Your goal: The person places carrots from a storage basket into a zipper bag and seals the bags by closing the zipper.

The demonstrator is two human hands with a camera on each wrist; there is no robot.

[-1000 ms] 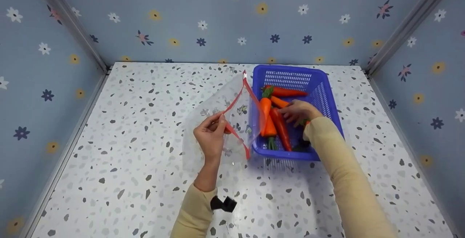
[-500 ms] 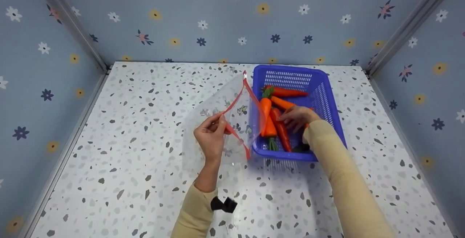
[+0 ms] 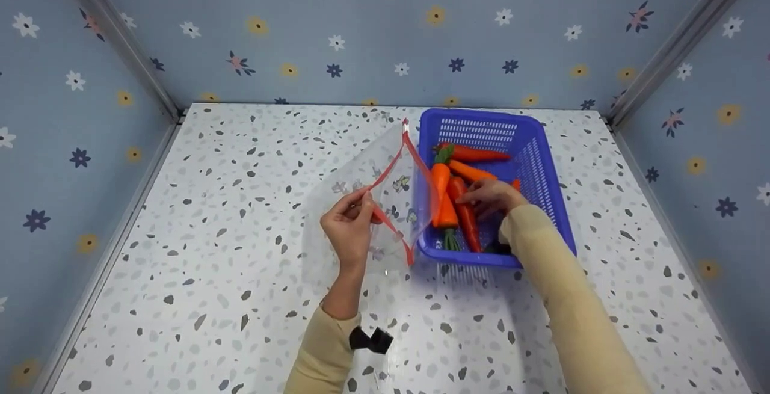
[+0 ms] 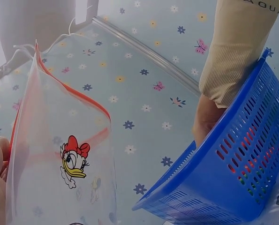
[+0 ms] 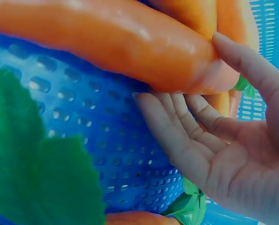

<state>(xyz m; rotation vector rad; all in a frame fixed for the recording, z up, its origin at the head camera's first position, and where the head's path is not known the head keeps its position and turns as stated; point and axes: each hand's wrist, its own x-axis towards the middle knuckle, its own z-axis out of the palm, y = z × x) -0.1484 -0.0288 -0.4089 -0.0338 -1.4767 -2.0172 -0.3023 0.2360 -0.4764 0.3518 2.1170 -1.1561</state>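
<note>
My left hand (image 3: 351, 225) pinches the red-edged mouth of a clear zip bag (image 3: 337, 249), which gapes toward the basket. A cartoon duck print shows on the bag (image 4: 66, 117) in the left wrist view. My right hand (image 3: 496, 194) reaches inside the blue plastic basket (image 3: 469, 258), thumb and fingers around one end of a red chili pepper (image 3: 468, 225). In the right wrist view, the thumb presses one side of this pepper (image 5: 144, 42) and the fingers curl beneath it. Beside it lie orange carrots (image 3: 440, 177), and another red pepper (image 3: 478, 153) is behind.
The basket's right part also holds a dark vegetable (image 3: 500, 246), partly hidden by the right sleeve. A green leaf (image 5: 41, 164) stands close to the right wrist camera. The speckled white table (image 3: 228, 219) is enclosed by flowered panels (image 3: 361, 21).
My right hand has shifted slightly left and down onto the chili pepper, uncovering more of the carrot behind it. The left hand and the bag have stayed put.
</note>
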